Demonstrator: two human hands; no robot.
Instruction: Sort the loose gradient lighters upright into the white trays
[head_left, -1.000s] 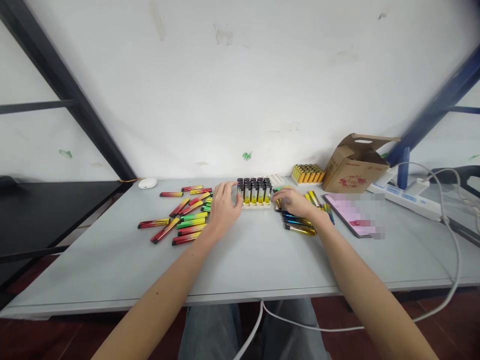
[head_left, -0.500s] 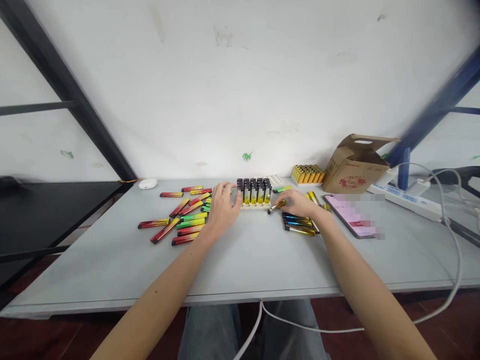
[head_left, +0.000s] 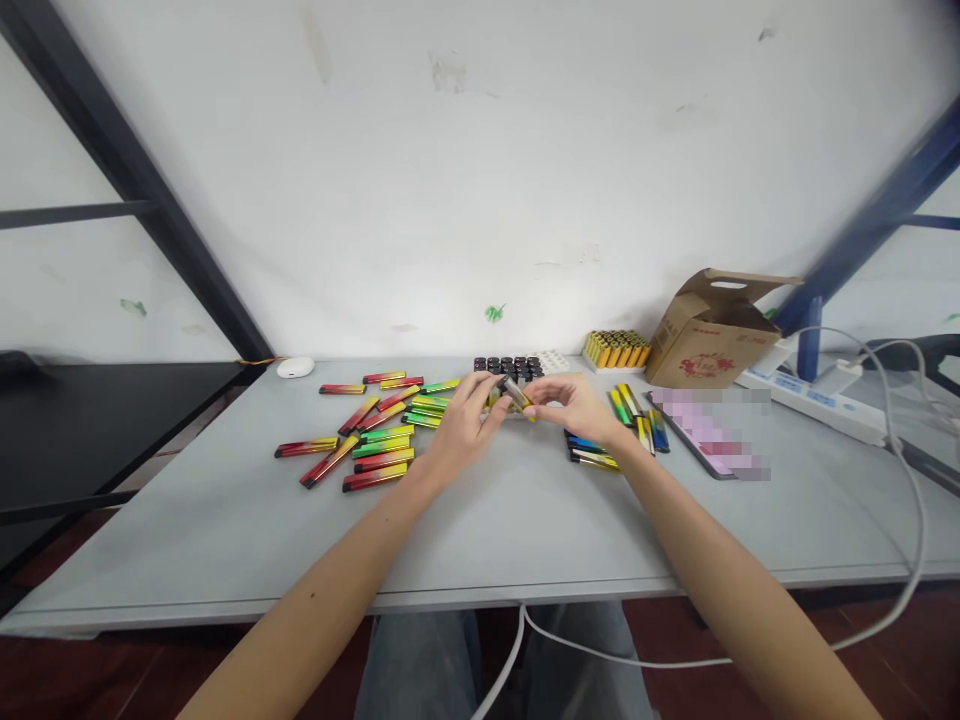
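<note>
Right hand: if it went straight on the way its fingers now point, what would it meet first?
Beyond the silver-and-yellow tube at its fingertips, the right hand would probably meet the left hand first; the black-capped tubes look just behind that line, though depth is unclear.

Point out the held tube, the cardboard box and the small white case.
Held tube (head_left: 517, 393): head view, on its silvery middle.
Cardboard box (head_left: 703, 348): head view, on its printed front panel.
Small white case (head_left: 295, 368): head view, on the middle of its shell.
</note>
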